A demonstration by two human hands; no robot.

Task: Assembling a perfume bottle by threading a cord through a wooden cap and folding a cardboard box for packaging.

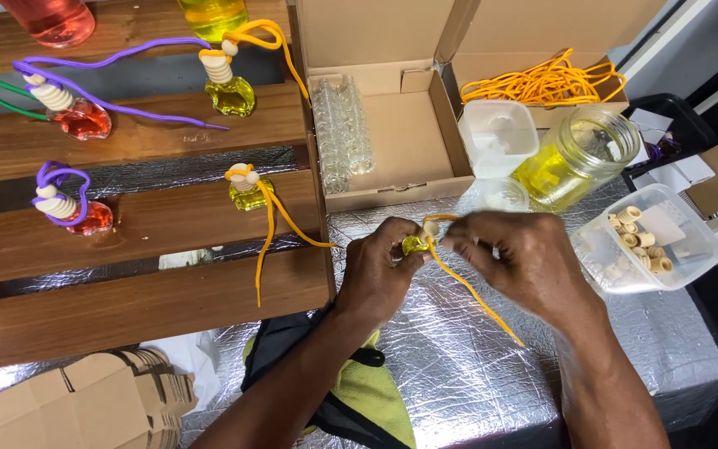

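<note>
My left hand (380, 270) pinches a small glass bottle of yellow liquid (414, 244) with a pale wooden cap (431, 227). My right hand (521, 258) grips the orange cord (475, 291) at the cap; the cord trails down to the right across the silver foil table (459, 366). Both hands meet over the bottle, in front of an open cardboard box (400, 141).
Stepped wooden shelves (143, 216) on the left hold finished little bottles, yellow with orange cords (249, 193) and red with purple cords (76, 214). Behind stand a jar of yellow liquid (575, 154), a tub of wooden caps (650, 241), loose orange cords (546, 83), and flat cardboard (76, 407).
</note>
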